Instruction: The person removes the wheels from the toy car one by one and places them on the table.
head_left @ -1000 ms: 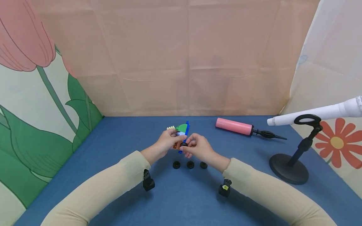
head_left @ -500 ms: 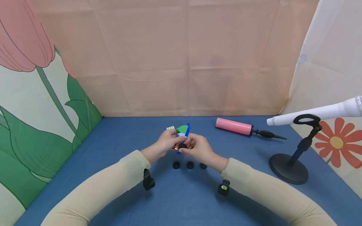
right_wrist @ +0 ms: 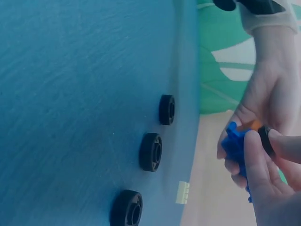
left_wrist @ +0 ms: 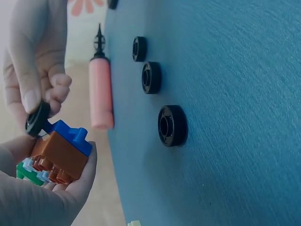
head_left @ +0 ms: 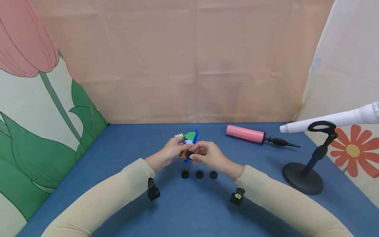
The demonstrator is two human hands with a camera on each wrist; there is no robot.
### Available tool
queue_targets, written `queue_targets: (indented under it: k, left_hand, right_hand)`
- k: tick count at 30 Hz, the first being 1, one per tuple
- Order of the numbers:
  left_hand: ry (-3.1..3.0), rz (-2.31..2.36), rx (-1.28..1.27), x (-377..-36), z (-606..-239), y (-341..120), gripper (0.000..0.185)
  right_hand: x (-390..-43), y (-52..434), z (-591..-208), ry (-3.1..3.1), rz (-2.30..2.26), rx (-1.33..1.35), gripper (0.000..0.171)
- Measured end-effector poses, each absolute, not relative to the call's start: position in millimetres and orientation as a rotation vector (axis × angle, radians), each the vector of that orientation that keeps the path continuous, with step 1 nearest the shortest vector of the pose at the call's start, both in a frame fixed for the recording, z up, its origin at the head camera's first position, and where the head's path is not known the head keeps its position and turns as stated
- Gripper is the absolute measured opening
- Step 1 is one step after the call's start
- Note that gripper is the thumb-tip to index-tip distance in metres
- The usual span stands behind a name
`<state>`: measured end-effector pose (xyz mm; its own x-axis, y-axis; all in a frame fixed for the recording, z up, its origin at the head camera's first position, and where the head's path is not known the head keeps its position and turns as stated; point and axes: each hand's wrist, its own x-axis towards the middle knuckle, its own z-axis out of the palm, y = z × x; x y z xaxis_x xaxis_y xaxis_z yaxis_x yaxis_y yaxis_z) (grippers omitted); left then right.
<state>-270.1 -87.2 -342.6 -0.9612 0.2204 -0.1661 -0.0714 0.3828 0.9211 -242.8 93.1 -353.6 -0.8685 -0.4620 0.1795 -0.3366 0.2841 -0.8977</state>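
Note:
In the head view my left hand point(head_left: 170, 150) grips a small toy-brick vehicle, which is held up above the table. It has a blue wheel base point(left_wrist: 73, 135), a brown brick point(left_wrist: 61, 153), light blue bricks and a green brick point(head_left: 190, 136). My right hand point(head_left: 211, 155) pinches a black toy wheel point(left_wrist: 37, 118) between thumb and fingers. That wheel is right at the end of the blue base, on its side. Part of the vehicle is hidden behind the left fingers. Below the hands, three more black wheels point(head_left: 199, 174) lie in a row on the table.
A pale yellow-green brick point(right_wrist: 182, 192) lies on the blue table point(head_left: 189, 210) beyond the left hand. To the right are a pink hand pump point(head_left: 245, 133) with a black nozzle and a black stand point(head_left: 303, 178) under a white roll point(head_left: 328, 120). A draped backdrop rises behind.
The right hand has turned the pinched wheel so it shows less face-on, still at the vehicle's base. The vehicle has tilted slightly in the left hand. The wheels on the table stay put.

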Motion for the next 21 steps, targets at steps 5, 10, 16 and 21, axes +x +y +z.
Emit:
queue_targets:
  k: [5, 10, 16, 21]
  left_hand:
    - [2.399, 1.581, 0.12, -270.5, -341.7, -88.1, 0.049]
    - [2.434, 1.54, 0.105, -272.9, -343.8, -89.9, 0.06]
    - [2.43, 1.536, 0.089, -273.5, -344.8, -89.2, 0.064]
    - [2.415, 1.543, 0.087, -273.0, -347.3, -89.9, 0.064]
  right_hand:
    - [-244.0, 104.8, -350.0, 2.329, -1.661, -0.719, 0.023]
    - [-245.3, 115.4, -346.2, 2.315, -1.69, -0.603, 0.024]
    - [-248.2, 127.8, -343.9, 2.321, -1.707, -0.491, 0.025]
    - [-250.0, 141.9, -343.0, 2.34, -1.709, -0.386, 0.023]
